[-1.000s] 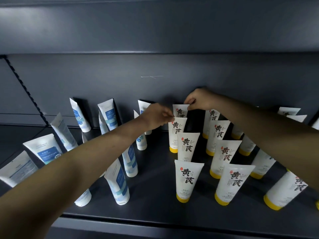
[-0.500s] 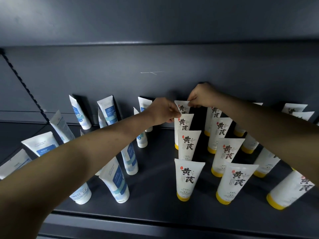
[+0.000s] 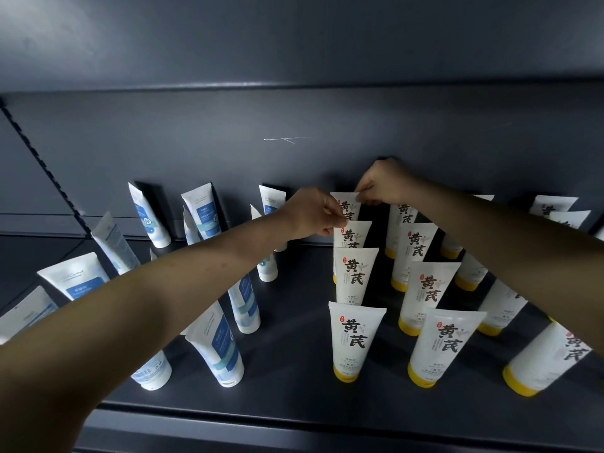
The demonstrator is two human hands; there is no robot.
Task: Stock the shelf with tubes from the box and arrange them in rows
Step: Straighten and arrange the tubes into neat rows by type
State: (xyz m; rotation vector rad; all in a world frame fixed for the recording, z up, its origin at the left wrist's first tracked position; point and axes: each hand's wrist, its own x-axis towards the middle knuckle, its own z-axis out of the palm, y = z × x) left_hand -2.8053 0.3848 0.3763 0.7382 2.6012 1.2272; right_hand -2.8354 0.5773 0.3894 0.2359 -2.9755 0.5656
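**Both hands on the rearmost yellow-capped tube**

The right hand (image 3: 385,186) is pinching the top right corner of the rearmost yellow-capped tube (image 3: 347,206). That tube is standing cap-down by the back panel (image 3: 228,165) of the dark shelf (image 3: 294,361), heading a row four deep. The left hand (image 3: 310,212), fingers curled, is pinching the same tube's left edge, just above the next tube (image 3: 354,235); contact with that one unclear. More yellow-capped tubes (image 3: 441,344) are standing in rows to the right. Blue-labelled tubes (image 3: 217,349) are leaning unevenly at left.
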